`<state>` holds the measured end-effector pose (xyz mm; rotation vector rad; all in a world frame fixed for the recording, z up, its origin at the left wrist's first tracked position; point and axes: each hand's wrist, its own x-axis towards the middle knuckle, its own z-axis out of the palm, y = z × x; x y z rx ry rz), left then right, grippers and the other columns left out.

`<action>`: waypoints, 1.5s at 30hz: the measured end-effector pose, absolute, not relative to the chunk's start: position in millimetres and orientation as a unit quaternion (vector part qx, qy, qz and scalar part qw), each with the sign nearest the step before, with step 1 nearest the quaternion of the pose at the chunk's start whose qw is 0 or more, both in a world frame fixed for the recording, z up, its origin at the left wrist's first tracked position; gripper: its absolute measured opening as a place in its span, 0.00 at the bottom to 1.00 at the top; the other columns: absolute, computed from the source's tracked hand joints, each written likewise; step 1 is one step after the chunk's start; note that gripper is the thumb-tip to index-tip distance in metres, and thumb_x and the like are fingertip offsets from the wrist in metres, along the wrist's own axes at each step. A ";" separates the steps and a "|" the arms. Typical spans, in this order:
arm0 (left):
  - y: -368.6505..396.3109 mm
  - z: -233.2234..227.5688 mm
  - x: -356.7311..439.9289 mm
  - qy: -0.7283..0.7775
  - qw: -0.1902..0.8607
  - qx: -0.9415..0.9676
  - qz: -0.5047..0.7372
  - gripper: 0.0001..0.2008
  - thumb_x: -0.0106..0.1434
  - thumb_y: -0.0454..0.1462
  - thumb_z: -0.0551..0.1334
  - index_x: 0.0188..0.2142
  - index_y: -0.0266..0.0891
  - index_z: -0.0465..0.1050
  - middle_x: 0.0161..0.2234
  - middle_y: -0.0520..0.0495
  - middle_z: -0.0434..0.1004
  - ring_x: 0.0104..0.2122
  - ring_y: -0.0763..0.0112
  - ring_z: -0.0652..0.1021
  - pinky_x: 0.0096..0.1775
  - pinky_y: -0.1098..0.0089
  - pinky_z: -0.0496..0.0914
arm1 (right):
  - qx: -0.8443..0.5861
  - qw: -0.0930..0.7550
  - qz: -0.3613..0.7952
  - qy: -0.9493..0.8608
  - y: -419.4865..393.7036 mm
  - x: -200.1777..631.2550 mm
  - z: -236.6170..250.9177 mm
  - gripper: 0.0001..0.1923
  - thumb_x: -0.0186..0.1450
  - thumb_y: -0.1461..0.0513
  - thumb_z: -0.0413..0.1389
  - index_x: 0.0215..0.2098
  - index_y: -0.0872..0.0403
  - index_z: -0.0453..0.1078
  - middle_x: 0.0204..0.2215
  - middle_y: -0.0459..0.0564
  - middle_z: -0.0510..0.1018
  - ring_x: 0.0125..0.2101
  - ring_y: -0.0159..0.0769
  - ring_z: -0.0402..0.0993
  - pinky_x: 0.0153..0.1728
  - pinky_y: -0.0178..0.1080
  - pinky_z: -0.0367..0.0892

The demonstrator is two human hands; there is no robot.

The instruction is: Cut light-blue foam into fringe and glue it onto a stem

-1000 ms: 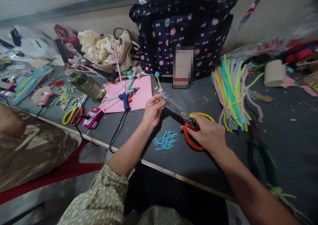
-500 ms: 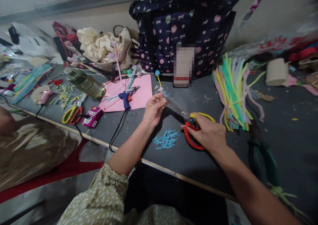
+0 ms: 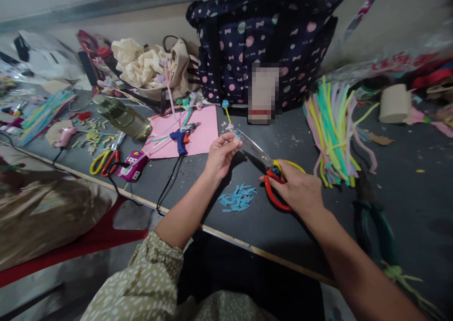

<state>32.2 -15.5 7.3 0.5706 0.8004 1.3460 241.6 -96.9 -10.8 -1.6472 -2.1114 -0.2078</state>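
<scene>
My right hand (image 3: 298,187) grips red-and-yellow-handled scissors (image 3: 272,175), whose blades point up and left toward my left hand (image 3: 221,156). My left hand pinches a small pale blue fuzzy piece (image 3: 231,135) at its fingertips, right at the scissor tips. A little heap of blue cut bits (image 3: 238,199) lies on the dark table (image 3: 269,226) between my two hands. A short stick with a blue pom tip (image 3: 225,108) rests just beyond my left hand.
A blue glue gun (image 3: 180,139) lies on pink paper (image 3: 203,132). Left are a bottle (image 3: 122,118), a second pair of scissors (image 3: 102,160) and a pink gadget (image 3: 132,165). A bundle of coloured pipe cleaners (image 3: 331,132) lies right, pliers (image 3: 375,222) nearer, a dotted bag (image 3: 262,42) behind.
The scissor blades have swung slightly, and their tips now sit close to the piece in my left hand. Both hands stay almost in place.
</scene>
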 end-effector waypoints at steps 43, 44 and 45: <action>-3.7 6.2 13.4 0.439 0.424 0.498 0.616 0.23 0.48 0.32 0.68 0.45 0.39 0.72 0.27 0.55 0.74 0.26 0.76 0.72 0.34 0.73 0.66 | -0.652 0.247 -0.065 -0.714 -87.6 253.5 -5.8 0.27 0.63 0.43 0.52 0.47 0.54 0.73 0.33 0.54 0.80 0.33 0.42 0.73 0.29 0.38 0.55; -4.7 7.8 13.9 0.441 0.410 0.502 0.621 0.23 0.48 0.32 0.68 0.46 0.40 0.72 0.26 0.55 0.74 0.27 0.75 0.72 0.34 0.73 0.66 | -0.649 0.249 -0.062 -0.716 -87.6 253.5 -6.1 0.28 0.63 0.43 0.52 0.47 0.55 0.73 0.33 0.54 0.80 0.33 0.42 0.73 0.30 0.38 0.56; -5.6 8.9 14.5 0.443 0.397 0.507 0.624 0.24 0.48 0.31 0.68 0.46 0.41 0.71 0.26 0.55 0.74 0.27 0.75 0.73 0.34 0.73 0.66 | -0.646 0.252 -0.058 -0.718 -87.8 253.3 -6.3 0.28 0.64 0.43 0.51 0.47 0.55 0.73 0.33 0.54 0.80 0.33 0.42 0.73 0.30 0.38 0.56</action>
